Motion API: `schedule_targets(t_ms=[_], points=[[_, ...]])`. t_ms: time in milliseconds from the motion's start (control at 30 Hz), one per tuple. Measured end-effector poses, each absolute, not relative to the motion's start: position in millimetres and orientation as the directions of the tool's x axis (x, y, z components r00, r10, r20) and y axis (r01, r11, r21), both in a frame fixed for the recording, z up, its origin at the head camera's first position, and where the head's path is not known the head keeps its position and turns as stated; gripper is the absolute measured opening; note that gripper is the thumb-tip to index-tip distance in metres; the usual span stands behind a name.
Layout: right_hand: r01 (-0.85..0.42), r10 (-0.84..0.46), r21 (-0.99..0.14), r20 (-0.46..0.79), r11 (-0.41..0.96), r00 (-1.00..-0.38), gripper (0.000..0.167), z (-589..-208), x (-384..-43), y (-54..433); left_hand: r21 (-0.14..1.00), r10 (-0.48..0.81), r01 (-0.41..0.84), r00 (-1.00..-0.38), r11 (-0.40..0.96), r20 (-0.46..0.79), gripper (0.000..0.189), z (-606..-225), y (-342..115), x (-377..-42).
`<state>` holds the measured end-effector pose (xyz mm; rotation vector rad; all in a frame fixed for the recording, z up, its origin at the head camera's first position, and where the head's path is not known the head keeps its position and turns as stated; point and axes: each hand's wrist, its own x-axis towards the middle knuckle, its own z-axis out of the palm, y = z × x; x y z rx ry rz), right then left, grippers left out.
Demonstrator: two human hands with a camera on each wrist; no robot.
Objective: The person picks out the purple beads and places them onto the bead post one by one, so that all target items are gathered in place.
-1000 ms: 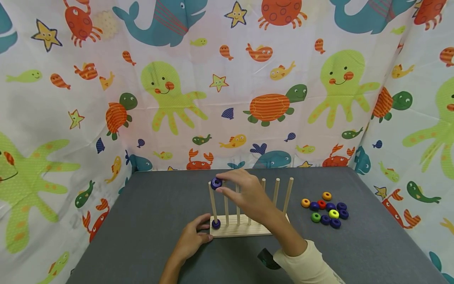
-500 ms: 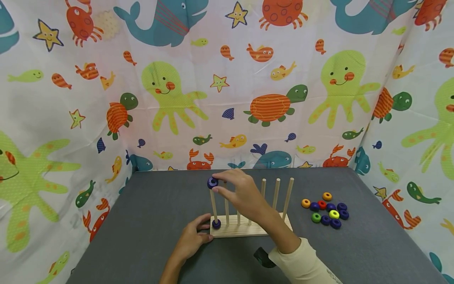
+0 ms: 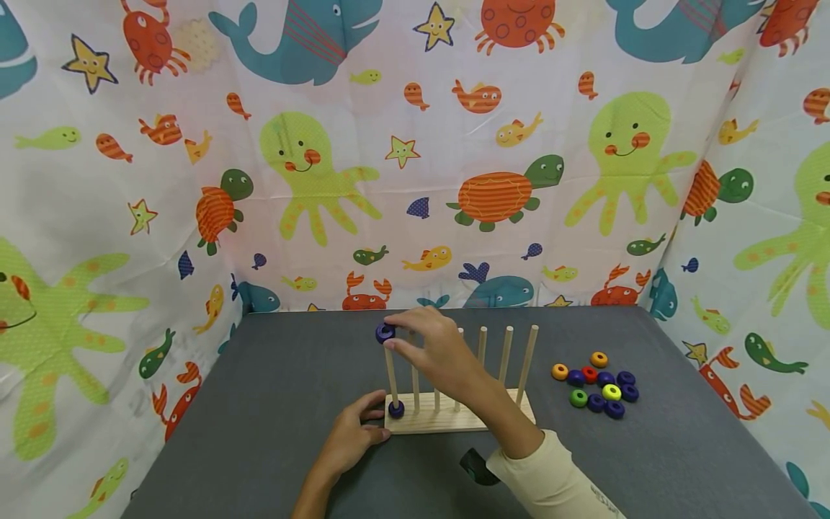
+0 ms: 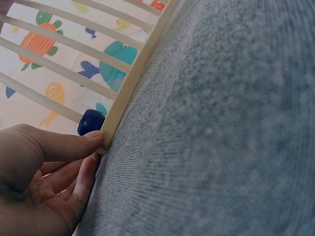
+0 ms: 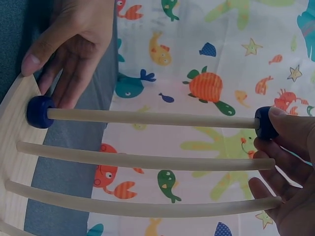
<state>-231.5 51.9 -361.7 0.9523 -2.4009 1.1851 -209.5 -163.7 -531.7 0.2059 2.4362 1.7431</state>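
Note:
A wooden peg stand (image 3: 447, 422) with a row of upright pegs rests on the grey table. My left hand (image 3: 345, 438) grips the left end of its base, thumb at the near edge. At the foot of the leftmost peg sits a dark blue ring (image 3: 396, 410). Thumb and index finger of my right hand (image 3: 442, 355) pinch a second blue ring (image 5: 265, 123) at that peg's top; in the right wrist view the peg tip meets it and is hidden. Other right fingers lie near the tips of the neighbouring pegs. The left wrist view shows the lower ring (image 4: 91, 122) beside my left thumb.
Right of the stand lies a loose group of rings: several blue ones, a green ring (image 3: 578, 398), a yellow ring (image 3: 611, 392), a red ring (image 3: 589, 374) and two orange ones. A sea-animal curtain (image 3: 402, 180) hangs behind the table. Something dark (image 3: 478, 467) shows by my right sleeve.
My right hand has moved left with the blue ring, from beside the leftmost peg's tip to its top. My left hand has stayed on the base.

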Motion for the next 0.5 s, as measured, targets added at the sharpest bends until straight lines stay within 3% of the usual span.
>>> schedule_targets(t_ms=[167, 500], points=[[-0.665, -0.431, -0.594, 0.506, 0.454, -0.747, 0.036, -362.4, -231.4, 51.3, 0.945, 0.193, 0.037, -0.981, 0.325, -0.028, 0.072, -532.0, -163.9, -209.3], [-0.701, -0.415, -0.539, 0.566, 0.468, -0.712, 0.035, -362.7, -230.2, 57.9, 0.939, 0.181, 0.052, -0.983, 0.341, -0.011, 0.071, -533.0, -163.5, -209.9]])
